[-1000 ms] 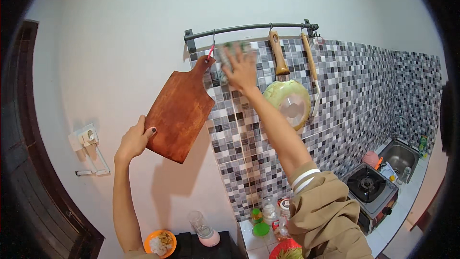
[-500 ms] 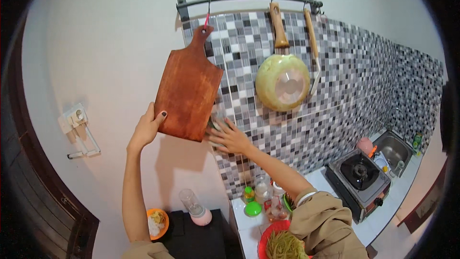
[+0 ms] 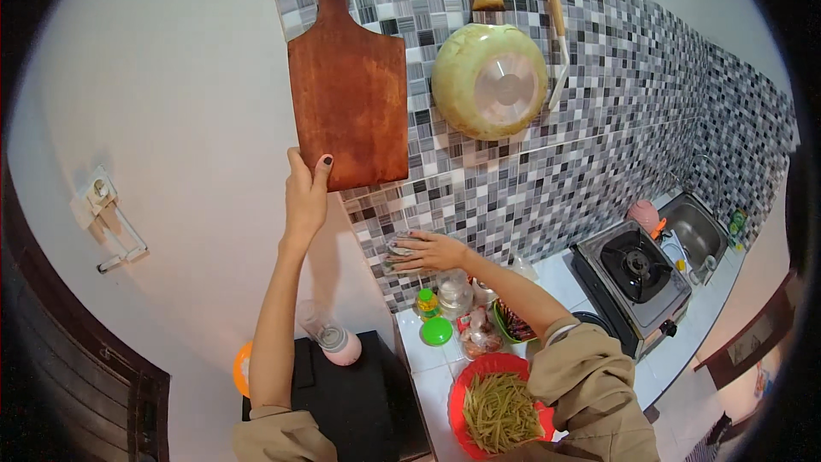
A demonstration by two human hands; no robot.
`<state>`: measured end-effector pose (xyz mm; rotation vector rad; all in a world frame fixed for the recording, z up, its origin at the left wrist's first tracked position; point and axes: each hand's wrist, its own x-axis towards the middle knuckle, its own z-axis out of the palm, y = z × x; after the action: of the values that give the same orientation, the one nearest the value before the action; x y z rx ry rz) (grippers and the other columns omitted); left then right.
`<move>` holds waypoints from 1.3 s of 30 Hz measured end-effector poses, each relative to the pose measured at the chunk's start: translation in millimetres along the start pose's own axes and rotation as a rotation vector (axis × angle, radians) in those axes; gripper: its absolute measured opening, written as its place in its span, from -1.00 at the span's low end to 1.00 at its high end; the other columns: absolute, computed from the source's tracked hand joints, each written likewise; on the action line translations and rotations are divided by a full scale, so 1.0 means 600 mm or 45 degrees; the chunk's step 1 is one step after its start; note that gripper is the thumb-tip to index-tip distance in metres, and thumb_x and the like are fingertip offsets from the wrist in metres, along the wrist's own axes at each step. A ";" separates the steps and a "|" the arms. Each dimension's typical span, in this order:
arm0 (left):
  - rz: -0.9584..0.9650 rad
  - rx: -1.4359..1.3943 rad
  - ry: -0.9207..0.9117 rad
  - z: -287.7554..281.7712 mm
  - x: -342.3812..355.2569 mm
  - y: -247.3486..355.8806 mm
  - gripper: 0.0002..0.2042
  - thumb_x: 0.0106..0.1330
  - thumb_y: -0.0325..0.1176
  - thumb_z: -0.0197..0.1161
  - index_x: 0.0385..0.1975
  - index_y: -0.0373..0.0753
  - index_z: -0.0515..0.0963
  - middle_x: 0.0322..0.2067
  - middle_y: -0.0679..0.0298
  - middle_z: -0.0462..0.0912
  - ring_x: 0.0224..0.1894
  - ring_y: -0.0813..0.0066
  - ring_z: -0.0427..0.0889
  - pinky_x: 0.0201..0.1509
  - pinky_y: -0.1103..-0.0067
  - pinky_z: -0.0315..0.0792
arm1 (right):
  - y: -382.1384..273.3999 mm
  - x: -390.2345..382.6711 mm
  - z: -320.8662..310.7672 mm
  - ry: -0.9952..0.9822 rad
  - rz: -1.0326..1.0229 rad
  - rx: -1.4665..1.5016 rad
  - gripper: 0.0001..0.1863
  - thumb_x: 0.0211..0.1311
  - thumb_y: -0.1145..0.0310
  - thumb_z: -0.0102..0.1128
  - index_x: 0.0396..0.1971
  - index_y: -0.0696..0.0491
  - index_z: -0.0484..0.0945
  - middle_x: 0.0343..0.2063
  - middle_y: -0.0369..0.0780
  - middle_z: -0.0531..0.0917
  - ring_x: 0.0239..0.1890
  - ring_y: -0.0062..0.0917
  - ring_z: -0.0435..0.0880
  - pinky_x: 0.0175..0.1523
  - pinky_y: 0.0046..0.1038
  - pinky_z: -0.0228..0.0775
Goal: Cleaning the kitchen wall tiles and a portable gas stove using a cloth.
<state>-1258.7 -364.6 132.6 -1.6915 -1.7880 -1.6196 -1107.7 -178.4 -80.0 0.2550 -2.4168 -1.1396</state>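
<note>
A brown wooden cutting board (image 3: 349, 85) hangs flat against the tiled wall by a red loop at its handle. My left hand (image 3: 305, 192) is raised and holds the board's lower left corner, thumb on its front face. My right hand (image 3: 425, 251) is lower, fingers spread, palm toward the mosaic tiles below the board; it holds nothing. A pale green pan (image 3: 489, 79) with a wooden handle hangs to the right of the board.
Below are a red basket of green beans (image 3: 496, 409), jars and a green-lidded bottle (image 3: 436, 308), a pink blender (image 3: 329, 338) on a black surface, a gas stove (image 3: 634, 269), a sink (image 3: 697, 227), and a wall socket (image 3: 98, 197).
The board has swung from tilted to hanging straight on the wall. My right hand came down from the rail to the tiles below the board. My left hand stayed at the board's lower corner.
</note>
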 end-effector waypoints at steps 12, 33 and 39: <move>0.076 0.045 0.206 0.071 -0.015 -0.015 -0.53 0.36 -0.13 -0.09 0.08 -0.34 0.02 -0.13 -0.23 0.45 -0.08 -0.13 0.47 -0.01 0.27 0.30 | -0.033 0.057 -0.004 -0.050 0.127 0.276 -0.19 0.03 0.03 0.10 0.30 -0.36 -0.07 0.34 -0.48 -0.06 0.38 -0.43 -0.14 0.40 -0.20 -0.36; 0.180 0.333 0.261 0.086 -0.059 -0.002 -0.55 0.05 -0.51 0.17 -0.01 -0.36 0.26 -0.18 0.04 0.33 -0.09 0.14 0.38 -0.03 0.38 0.32 | 0.039 0.003 -0.040 0.243 0.563 0.187 -0.30 0.06 0.09 0.04 0.27 -0.37 0.08 0.33 -0.41 0.02 0.37 -0.31 -0.08 0.39 -0.10 -0.39; 0.127 0.360 0.155 0.031 -0.127 -0.037 -0.54 0.00 -0.51 0.18 -0.04 -0.36 0.28 -0.16 0.01 0.32 -0.07 0.10 0.36 0.01 0.35 0.30 | 0.071 -0.130 -0.002 0.535 1.502 0.046 -0.36 0.12 0.15 -0.05 0.26 -0.23 0.11 0.32 -0.21 0.02 0.34 -0.24 -0.03 0.37 -0.08 -0.39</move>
<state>-1241.9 -389.1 57.0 -1.4968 -1.7478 -1.3259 -1037.4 -124.9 -71.7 -0.7560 -1.6900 -0.4132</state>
